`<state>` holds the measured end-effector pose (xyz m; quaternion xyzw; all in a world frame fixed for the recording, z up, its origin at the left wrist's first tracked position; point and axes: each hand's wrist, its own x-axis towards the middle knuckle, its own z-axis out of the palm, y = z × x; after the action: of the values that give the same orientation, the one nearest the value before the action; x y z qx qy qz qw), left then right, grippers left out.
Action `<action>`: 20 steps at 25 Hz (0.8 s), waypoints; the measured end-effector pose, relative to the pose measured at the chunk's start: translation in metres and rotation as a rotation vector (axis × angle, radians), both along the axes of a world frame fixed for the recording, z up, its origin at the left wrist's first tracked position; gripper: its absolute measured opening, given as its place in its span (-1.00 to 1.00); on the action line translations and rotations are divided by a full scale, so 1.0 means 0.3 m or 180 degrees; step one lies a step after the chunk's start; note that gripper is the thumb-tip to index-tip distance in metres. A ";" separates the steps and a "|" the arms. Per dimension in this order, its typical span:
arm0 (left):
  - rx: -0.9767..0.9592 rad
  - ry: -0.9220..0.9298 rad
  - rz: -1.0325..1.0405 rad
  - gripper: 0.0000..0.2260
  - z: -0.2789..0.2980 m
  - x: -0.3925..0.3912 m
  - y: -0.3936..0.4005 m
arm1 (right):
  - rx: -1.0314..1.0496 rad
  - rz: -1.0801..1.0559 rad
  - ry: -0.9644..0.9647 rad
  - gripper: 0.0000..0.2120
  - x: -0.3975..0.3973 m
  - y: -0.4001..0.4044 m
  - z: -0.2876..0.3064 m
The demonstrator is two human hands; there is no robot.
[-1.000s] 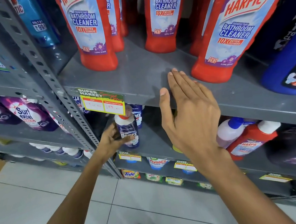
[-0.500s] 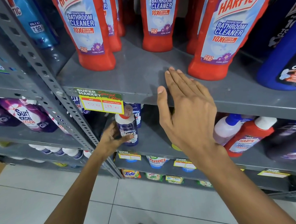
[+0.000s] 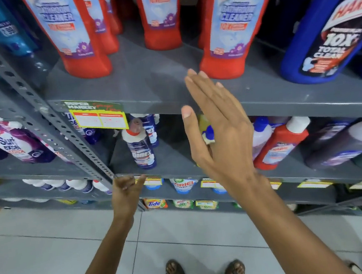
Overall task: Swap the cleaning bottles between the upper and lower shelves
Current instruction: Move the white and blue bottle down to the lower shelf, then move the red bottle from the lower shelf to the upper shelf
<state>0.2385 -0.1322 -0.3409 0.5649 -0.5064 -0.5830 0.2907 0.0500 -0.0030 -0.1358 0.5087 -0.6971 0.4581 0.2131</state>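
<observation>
A small dark-blue Domex bottle with a white neck stands upright near the front of the lower shelf. My left hand hangs below and in front of it, loosely curled and holding nothing. Red Harpic bathroom cleaner bottles stand on the upper shelf; the nearest one is just beyond my right fingertips. My right hand is flat and open in front of the upper shelf's edge, holding nothing. On the lower shelf at right lies a tilted red Harpic bottle.
A large blue Harpic bottle stands at the upper right. A perforated grey upright divides the racks, with purple Surf Excel pouches to its left. A price tag hangs on the upper shelf edge. Detergent packs fill lower shelves; my feet stand on floor tiles.
My left hand has let go of the Domex bottle and dropped back below the lower shelf. The bottle stays standing there. My right hand stays flat by the upper shelf edge.
</observation>
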 end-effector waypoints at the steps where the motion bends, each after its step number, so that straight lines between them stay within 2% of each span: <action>1: 0.0134 0.0005 -0.0022 -0.71 -0.022 -0.006 0.061 | -0.0042 0.0098 0.0011 -0.63 -0.002 0.071 -0.015; 3: 0.0229 -0.0093 -0.0430 -0.79 -0.042 -0.051 0.200 | -0.0014 0.0128 0.0026 -0.64 -0.026 0.237 -0.072; 6: -0.0028 -0.0301 -0.1231 -0.83 -0.043 -0.180 0.398 | 0.0207 -0.0073 -0.0082 -0.63 -0.119 0.469 -0.220; 11: -0.0457 -0.0118 -0.1747 -0.81 0.018 -0.488 0.670 | 0.0661 -0.0460 -0.0588 -0.59 -0.339 0.766 -0.469; 16: -0.1481 -0.0124 -0.1633 -0.64 0.098 -0.746 0.868 | 0.1060 -0.0632 -0.1159 -0.49 -0.547 0.882 -0.646; 20: -0.2223 -0.0406 -0.1209 -0.33 0.213 -0.953 0.912 | 0.1564 -0.0636 -0.1248 -0.42 -0.664 0.868 -0.817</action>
<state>-0.0472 0.1412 -0.2769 0.3635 -0.7864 -0.3830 0.3203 -0.1491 0.2573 -0.3810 0.3761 -0.8610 0.3422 -0.0104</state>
